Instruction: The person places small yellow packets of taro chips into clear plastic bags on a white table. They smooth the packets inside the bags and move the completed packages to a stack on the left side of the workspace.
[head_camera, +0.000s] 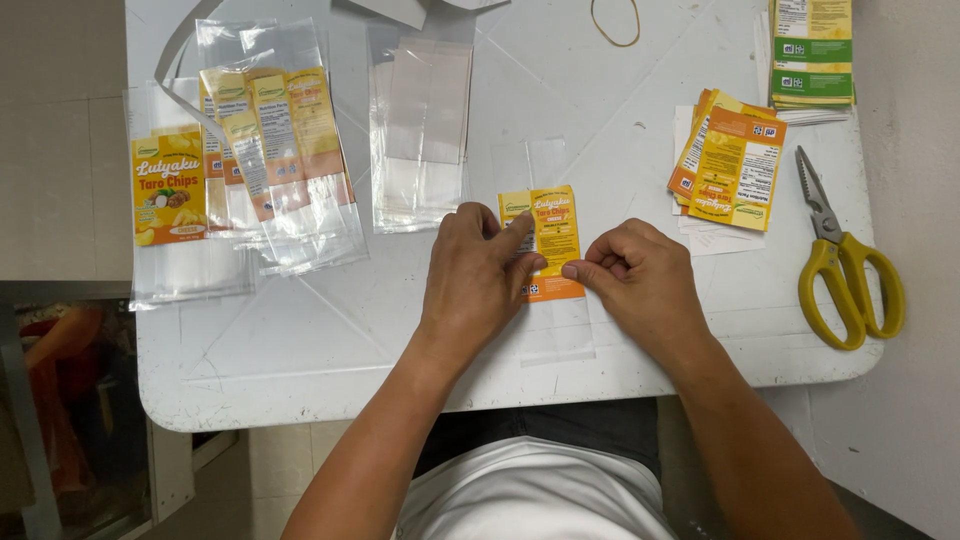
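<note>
Label (553, 232) (yellow-orange, inside a clear bag) pinched flat by left hand (478, 275) and right hand (640, 272).

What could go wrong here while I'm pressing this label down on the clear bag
The yellow and orange label could set crooked or wrinkle, since both hands, left hand and right hand, press it only at the sides. The clear bag reaches near the table edge and might slip. The scissors lie open close to your right arm.
</note>
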